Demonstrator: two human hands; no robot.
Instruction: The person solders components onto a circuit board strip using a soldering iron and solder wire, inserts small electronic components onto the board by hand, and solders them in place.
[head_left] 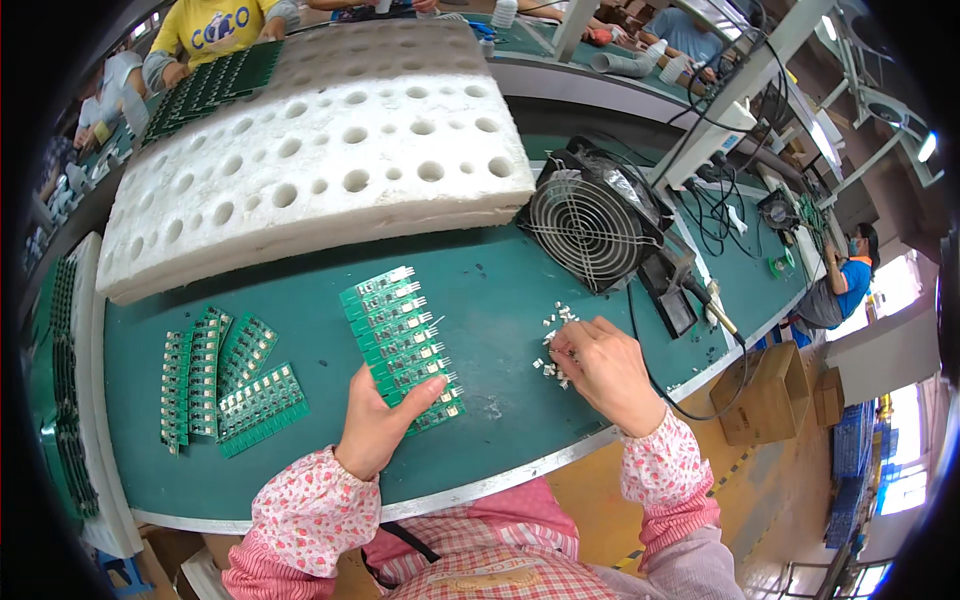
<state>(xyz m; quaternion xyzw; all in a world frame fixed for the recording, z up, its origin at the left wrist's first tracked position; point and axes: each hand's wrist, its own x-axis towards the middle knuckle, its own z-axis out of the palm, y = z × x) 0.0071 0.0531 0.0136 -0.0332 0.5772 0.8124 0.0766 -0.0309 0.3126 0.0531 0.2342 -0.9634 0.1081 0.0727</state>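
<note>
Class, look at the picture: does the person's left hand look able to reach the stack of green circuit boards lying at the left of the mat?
Probably yes. The left hand rests on the green panel, and bare green mat lies between it and the stacked boards.

Bare green mat (pixel 500 300) lies open between the circuit board panel (pixel 402 345) and the small white parts (pixel 556 345). The fan (pixel 588 228) and foam slab (pixel 310 140) block the far side; the soldering iron (pixel 715 308), probably, crowds the right.

Pink floral sleeves, pink checked apron, bare hands.
</note>
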